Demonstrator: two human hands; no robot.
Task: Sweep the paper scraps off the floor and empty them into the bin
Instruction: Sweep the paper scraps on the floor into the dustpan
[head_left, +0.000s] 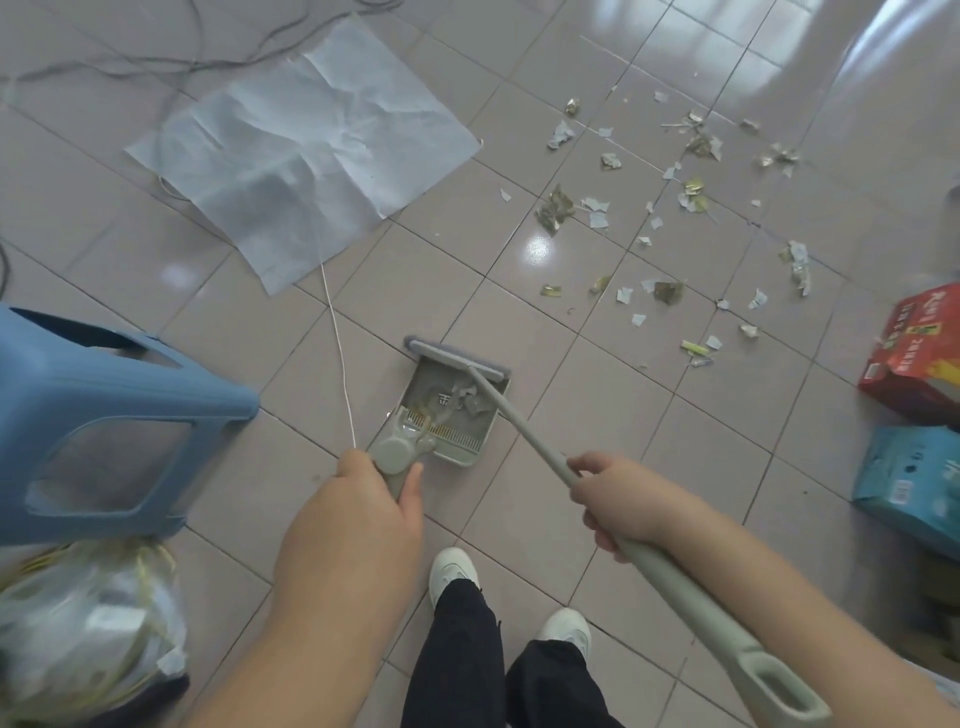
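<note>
A grey-green dustpan (485, 423) stands on the tiled floor in front of my feet, with a few paper scraps lying inside it. My left hand (363, 512) grips the dustpan's upright handle. My right hand (618, 501) holds the long pale broom handle (524, 428), and the broom's flat grey head (457, 357) rests at the dustpan's open mouth. Several torn paper scraps (670, 208) lie scattered over the floor to the upper right, apart from the dustpan. A clear plastic bag of waste (88, 623) sits at the lower left.
A blue plastic stool (104, 415) stands at the left. A large creased white sheet (306, 150) lies on the floor ahead, with cables behind it and a thin white cord (337, 338) running from it. A red box (919, 353) and a teal package (914, 483) sit at the right.
</note>
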